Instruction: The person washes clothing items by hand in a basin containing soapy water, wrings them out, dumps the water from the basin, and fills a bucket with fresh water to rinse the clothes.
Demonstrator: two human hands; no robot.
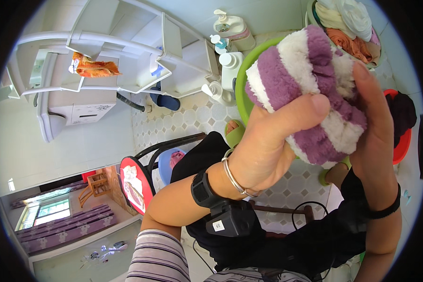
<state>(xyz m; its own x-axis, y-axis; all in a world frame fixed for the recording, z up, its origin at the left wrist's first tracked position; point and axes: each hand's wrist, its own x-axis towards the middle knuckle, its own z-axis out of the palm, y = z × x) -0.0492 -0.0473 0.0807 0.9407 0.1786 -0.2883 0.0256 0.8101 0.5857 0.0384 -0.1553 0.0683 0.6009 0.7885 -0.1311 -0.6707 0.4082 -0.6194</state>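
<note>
A fluffy purple-and-white striped cloth point(292, 67), bunched into a thick wad, is held up between both hands. My left hand point(278, 137) grips its lower near side, with the thumb pressed on top. My right hand point(373, 112) clasps the other side, one finger bent over the edge, and the rest of its fingers are largely hidden. Beneath the cloth is a round green basin point(245, 77); the cloth and hands block most of its inside. A metal bangle point(231, 176) and a black strap with a device point(229, 218) are on my left forearm.
Pump bottles point(229, 26) and a white capped bottle point(231, 67) stand beside the basin. A tub of laundry point(356, 38) is at upper right, a red basin point(403, 148) with dark cloth at far right. A white shelf rack point(187, 67) and a red-seated chair point(148, 187) are left.
</note>
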